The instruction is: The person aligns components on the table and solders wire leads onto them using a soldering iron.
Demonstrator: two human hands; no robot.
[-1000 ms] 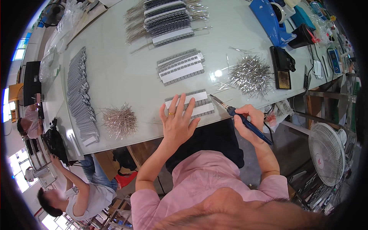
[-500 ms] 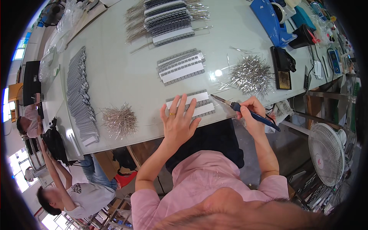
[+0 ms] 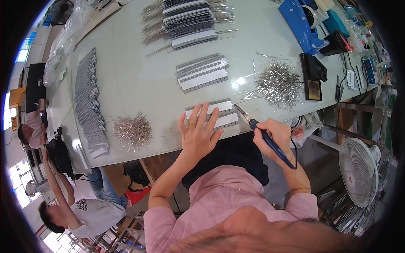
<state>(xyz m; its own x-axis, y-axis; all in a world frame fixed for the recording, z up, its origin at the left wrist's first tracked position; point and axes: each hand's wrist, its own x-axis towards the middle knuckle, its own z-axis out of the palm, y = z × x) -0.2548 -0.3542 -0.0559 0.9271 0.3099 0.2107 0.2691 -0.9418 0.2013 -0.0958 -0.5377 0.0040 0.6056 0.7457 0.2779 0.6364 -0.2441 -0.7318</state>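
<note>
I find bright, diffuse light over my counter point(image 3: 135, 80), with one hard glare spot point(image 3: 240, 81) toward one o'clock. Windows point(image 3: 21, 177) around nine o'clock are overexposed. My left fingers point(image 3: 203, 114) appear reasonably sharp; straight edges bow toward the blackened rim.

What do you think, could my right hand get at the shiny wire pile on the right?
Probably yes: nothing seems to stand between the right hand and the shiny wire pile, though the hand's grip is taken up by the soldering iron.
</note>
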